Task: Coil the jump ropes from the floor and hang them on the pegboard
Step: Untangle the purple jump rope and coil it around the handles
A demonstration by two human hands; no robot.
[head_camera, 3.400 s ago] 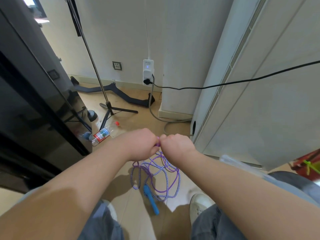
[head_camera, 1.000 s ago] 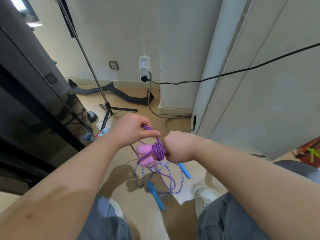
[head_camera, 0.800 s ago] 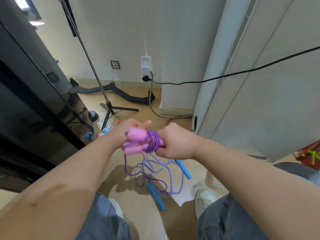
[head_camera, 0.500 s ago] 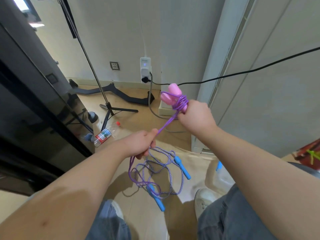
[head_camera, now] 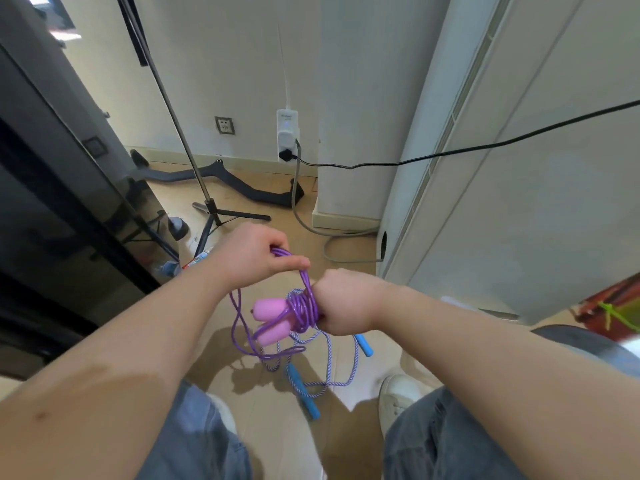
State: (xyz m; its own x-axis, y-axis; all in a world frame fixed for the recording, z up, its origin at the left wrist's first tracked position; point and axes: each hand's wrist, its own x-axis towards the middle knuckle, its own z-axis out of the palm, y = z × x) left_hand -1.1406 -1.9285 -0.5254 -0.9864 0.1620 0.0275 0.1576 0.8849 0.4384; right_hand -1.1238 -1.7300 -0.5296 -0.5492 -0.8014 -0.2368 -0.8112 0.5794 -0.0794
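My right hand [head_camera: 341, 301] grips the two pink handles [head_camera: 272, 318] of a purple jump rope, with several turns of the purple cord [head_camera: 304, 306] wound round them. My left hand [head_camera: 254, 256] pinches the loose cord just above and left of the bundle. A slack purple loop [head_camera: 242, 337] hangs down from it. On the floor below lies a second jump rope [head_camera: 330, 368], striped purple and white with blue handles [head_camera: 303, 393], in a loose tangle between my feet.
A tripod stand [head_camera: 207, 209] rises at the back left beside a dark glass cabinet [head_camera: 52, 209]. A plastic bottle [head_camera: 180, 266] lies by it. A black cable [head_camera: 450, 154] stretches from a wall plug [head_camera: 287, 136] across the white cabinet [head_camera: 519, 168] at the right.
My right hand has come back down from its raised position with the pink handles. My left hand has moved up to it, laying another turn of purple cord on the bundle.
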